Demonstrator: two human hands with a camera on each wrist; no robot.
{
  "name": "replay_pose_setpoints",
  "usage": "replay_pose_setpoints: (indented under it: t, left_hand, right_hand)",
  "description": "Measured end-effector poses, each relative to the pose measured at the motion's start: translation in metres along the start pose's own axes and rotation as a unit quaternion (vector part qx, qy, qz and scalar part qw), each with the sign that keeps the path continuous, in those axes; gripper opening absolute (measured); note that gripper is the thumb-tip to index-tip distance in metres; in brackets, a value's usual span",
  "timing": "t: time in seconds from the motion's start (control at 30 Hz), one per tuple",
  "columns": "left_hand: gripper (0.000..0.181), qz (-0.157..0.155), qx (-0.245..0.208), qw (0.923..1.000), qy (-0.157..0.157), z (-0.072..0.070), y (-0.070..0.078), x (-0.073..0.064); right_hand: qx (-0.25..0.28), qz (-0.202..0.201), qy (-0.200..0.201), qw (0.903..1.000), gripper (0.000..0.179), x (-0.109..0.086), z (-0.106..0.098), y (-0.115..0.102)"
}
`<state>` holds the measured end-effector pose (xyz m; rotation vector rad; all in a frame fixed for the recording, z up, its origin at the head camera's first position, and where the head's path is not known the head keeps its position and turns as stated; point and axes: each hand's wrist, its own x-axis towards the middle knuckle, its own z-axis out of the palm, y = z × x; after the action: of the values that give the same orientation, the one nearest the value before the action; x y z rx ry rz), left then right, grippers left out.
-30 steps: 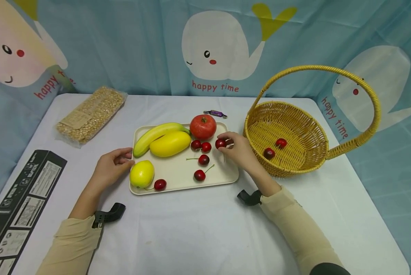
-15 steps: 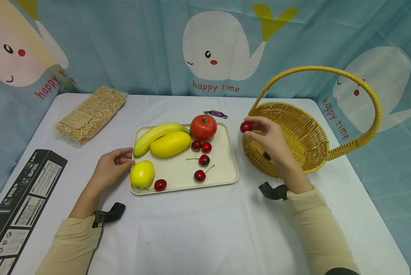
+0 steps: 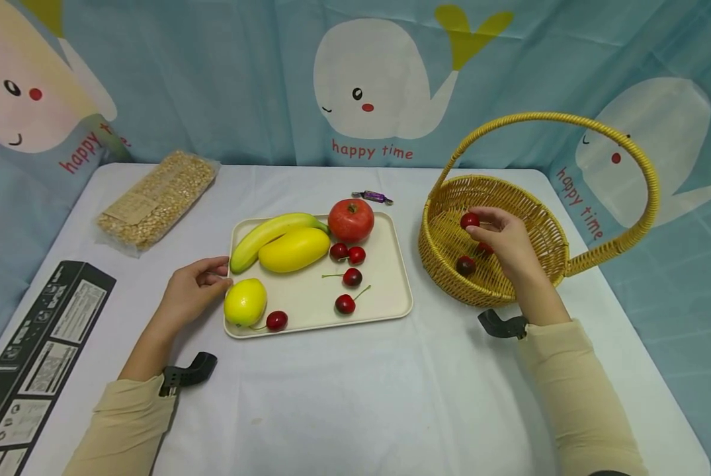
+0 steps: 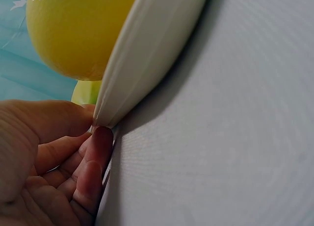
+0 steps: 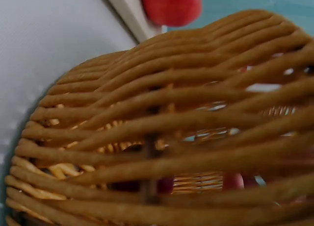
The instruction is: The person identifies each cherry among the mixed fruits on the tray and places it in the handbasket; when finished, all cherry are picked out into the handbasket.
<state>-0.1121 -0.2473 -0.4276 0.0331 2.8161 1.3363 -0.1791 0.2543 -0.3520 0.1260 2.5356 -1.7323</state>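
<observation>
My right hand (image 3: 506, 246) holds a dark red cherry (image 3: 469, 220) between thumb and fingertips, over the inside of the yellow wicker basket (image 3: 444, 276). Two more cherries lie on the basket floor, one of them (image 3: 465, 266) in plain sight and the other partly behind the hand. Basket weave (image 5: 162, 98) fills the right wrist view and hides that hand. At the left end of the cream tray (image 3: 313, 304), my left hand (image 3: 191, 291) pinches the rim (image 4: 110, 101), thumb on top and fingers below, beside a yellow lemon (image 3: 245, 302).
The tray bears a banana (image 3: 266, 237), a yellow mango (image 3: 294, 250), a red apple (image 3: 352, 220) and several cherries (image 3: 345, 304). A purple-wrapped candy (image 3: 373, 196) lies behind it. A bag of grains (image 3: 159, 198) and a black box (image 3: 45, 350) lie at left.
My right hand has lifted a cherry off the tray's right side and carried it rightward, over the basket rim to above the inside. The left hand has stayed at the tray's edge.
</observation>
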Motion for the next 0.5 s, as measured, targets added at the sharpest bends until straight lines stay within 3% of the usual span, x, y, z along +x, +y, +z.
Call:
replay_pose_setpoints:
  t: [0.23, 0.5]
  left_hand:
    - [0.046, -0.011, 0.003, 0.9999, -0.004, 0.0007, 0.0000, -0.0023]
    - [0.045, -0.004, 0.005, 1.0000, 0.002, -0.0006, 0.0026, 0.0003]
  right_hand:
    - [-0.025, 0.035, -0.005, 0.9991, 0.046, 0.0044, -0.0018, 0.0081]
    - [-0.052, 0.027, -0.009, 0.9982, 0.047, 0.0086, -0.0011, 0.0101]
